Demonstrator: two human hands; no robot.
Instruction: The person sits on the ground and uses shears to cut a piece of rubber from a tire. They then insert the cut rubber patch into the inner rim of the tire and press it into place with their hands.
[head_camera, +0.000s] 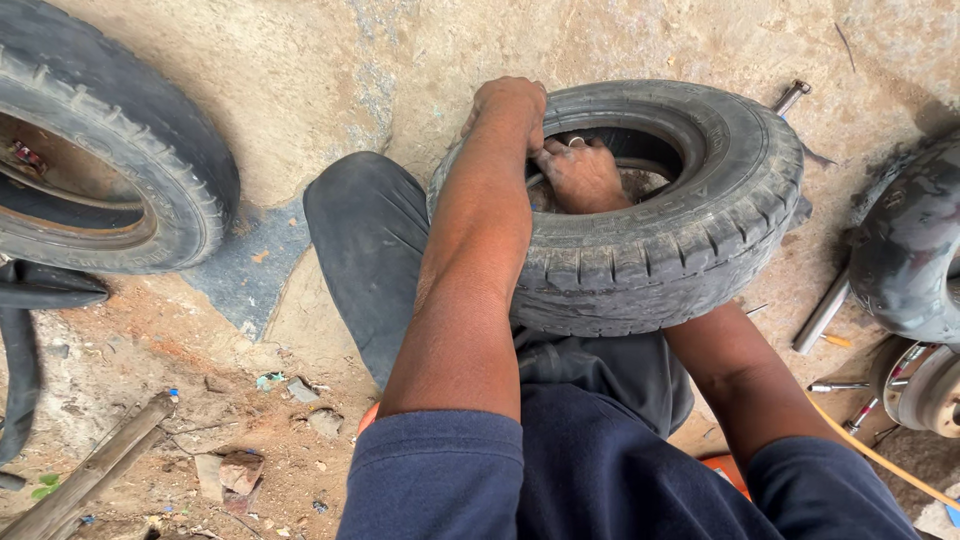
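Black rubber fills the centre of the view: a worn tyre (650, 230) with a blocky tread rests against my knees, its open bore tilted up toward the camera. I use this tyre as the landmark for everything else.

My left hand (512, 108) is curled over the tyre's upper-left sidewall, its fingers hooked over the inner edge; what they clasp there is hidden. My right hand (583, 175) sits inside the bore, fingers bent and closed around something at the inner rim, apparently a thin dark bar or bead edge, though I cannot tell which. The two hands are just beside each other at the bore's left side.

Left of the tyre, well apart, a second tyre (110, 150) lies on the dirt ground (300, 90), and a wooden plank (95, 470) lies below that. Right of the tyre, a dark inner tube (910, 240) bulges at the frame edge. A metal bar (822, 312) lies between the tyre and that tube. Beyond the tyre's upper right edge a metal rod end (790, 97) protrudes. A yellow hose (870, 450) runs below the tyre's right side.
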